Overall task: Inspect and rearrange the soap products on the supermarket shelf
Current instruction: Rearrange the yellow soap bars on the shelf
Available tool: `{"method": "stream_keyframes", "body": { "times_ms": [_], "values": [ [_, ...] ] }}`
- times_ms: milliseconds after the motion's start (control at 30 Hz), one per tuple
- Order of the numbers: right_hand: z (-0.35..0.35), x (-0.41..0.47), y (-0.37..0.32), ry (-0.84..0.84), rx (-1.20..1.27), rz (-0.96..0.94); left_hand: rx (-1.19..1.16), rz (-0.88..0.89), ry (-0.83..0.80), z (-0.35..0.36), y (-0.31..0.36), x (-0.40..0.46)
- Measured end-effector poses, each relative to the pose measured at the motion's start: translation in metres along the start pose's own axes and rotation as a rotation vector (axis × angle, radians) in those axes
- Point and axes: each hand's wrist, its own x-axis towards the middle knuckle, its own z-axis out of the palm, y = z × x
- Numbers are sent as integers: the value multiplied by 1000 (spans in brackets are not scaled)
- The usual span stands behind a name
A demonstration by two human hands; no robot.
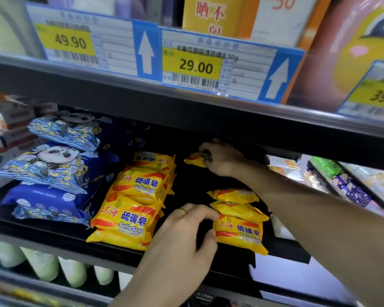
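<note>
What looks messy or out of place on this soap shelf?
The yellow sulfur soap packs are heaped crookedly, tilted and overlapping. A gap separates them from the small right stack. The right hand holds one pack deep inside.
</note>
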Motion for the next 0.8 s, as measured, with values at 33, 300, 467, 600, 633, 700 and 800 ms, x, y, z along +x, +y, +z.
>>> {"method": "stream_keyframes", "body": {
  "times_ms": [33,300,467,600,633,700,800],
  "values": [
    [-9,-9,-2,-26,23,-7,7,3,-5,1,0,4],
    [-58,-89,14,-494,-77,-9,126,87,-44,12,6,40],
    [-42,-85,30,-493,74,-14,322,201,-93,25,18,67],
    [-36,-78,32,-490,155,-8,567,276,-175,33,14,81],
    [-36,-78,31,-485,162,-14,592,284,-203,34,13,83],
    [-38,-78,30,-469,149,-18,623,317,-234,32,14,86],
    [-44,-75,32,-422,124,-48,597,321,-240,30,14,90]
  ]
}}
